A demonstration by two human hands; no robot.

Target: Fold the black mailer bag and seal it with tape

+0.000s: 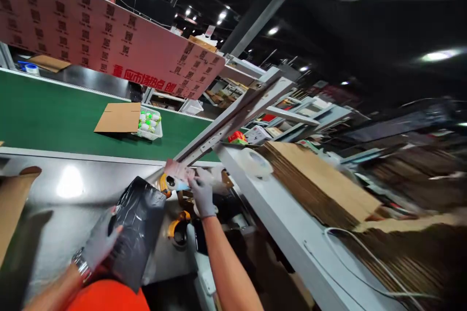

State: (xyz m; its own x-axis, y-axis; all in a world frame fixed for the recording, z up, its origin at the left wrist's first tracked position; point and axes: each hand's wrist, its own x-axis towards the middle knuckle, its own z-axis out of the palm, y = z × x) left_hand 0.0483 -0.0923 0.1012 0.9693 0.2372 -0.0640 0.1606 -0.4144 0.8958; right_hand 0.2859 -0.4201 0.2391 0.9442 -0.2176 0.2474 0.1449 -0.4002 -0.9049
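Note:
My left hand (100,240), in a pale glove with bare fingertips and a watch at the wrist, grips the left side of a black plastic mailer bag (140,223). The bag is tilted over the metal table and looks filled, but its contents are hidden. My right hand (203,195), in a grey-white glove, reaches to the table's right end with its fingers closed on the edge of a pinkish printed paper (179,171). An orange tape dispenser (166,184) stands just beside that paper. Nearer me is a second orange-and-black tape dispenser (178,230).
Beyond the metal table (87,174) runs a green conveyor belt (54,106) carrying a cardboard piece (118,117) and a white basket (155,133) of green-capped items. A metal post (233,121) slants up on the right. Stacked flat cardboard (317,179) and a tape roll (255,162) lie on the grey shelf.

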